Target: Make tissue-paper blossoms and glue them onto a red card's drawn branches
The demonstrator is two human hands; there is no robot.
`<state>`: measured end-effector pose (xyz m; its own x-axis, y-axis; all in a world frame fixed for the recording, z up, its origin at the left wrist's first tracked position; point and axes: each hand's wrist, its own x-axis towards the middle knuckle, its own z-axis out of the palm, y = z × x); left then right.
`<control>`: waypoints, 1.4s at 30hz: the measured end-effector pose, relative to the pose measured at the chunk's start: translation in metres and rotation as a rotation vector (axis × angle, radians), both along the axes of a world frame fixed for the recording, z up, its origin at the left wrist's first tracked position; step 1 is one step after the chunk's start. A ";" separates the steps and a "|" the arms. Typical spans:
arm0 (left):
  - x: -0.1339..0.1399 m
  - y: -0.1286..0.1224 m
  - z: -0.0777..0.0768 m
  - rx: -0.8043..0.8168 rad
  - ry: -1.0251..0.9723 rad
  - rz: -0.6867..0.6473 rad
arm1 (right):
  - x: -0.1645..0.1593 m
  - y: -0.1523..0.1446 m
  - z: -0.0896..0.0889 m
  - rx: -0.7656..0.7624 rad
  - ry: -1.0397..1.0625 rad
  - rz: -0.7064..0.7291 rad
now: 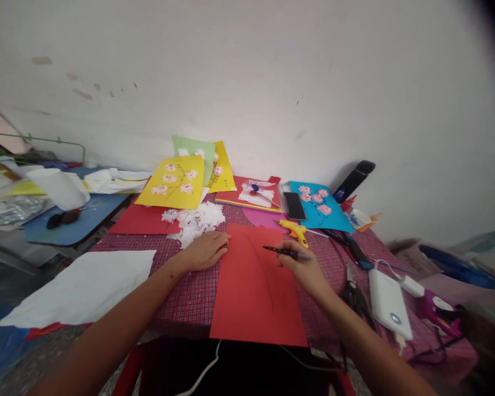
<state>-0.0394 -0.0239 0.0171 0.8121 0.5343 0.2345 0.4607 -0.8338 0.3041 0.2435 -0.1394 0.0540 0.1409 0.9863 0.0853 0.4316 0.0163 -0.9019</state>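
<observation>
A red sheet of paper lies at the table's front edge, with a thin dark curved line drawn down it. My left hand rests palm down at the sheet's upper left edge, its fingertips touching the paper and nothing held. Between the fingers of my right hand is a slim black pen, its tip pointing left over the upper part of the sheet. From this angle I cannot tell whether the tip touches the paper. Crumpled white tissue pieces lie just beyond my left hand.
A yellow glue gun lies just beyond my right hand. Scissors and a white power bank are at the right. Flower pictures on yellow and blue sheets, plus a phone, are behind. White paper lies left.
</observation>
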 end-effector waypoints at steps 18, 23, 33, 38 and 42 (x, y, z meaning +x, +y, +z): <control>-0.001 -0.002 -0.005 -0.024 -0.004 -0.007 | -0.035 0.082 -0.014 0.028 -0.135 0.048; -0.001 -0.001 -0.007 -0.037 -0.001 -0.018 | -0.032 0.087 -0.018 0.010 -0.091 0.021; 0.000 0.000 -0.005 -0.057 -0.001 -0.013 | -0.029 0.096 -0.019 -0.011 -0.215 0.003; -0.001 0.000 -0.006 -0.056 -0.011 -0.015 | -0.032 0.104 -0.024 0.039 -0.133 0.088; -0.001 0.001 -0.005 -0.065 -0.022 -0.019 | -0.034 0.110 -0.031 0.062 -0.041 0.116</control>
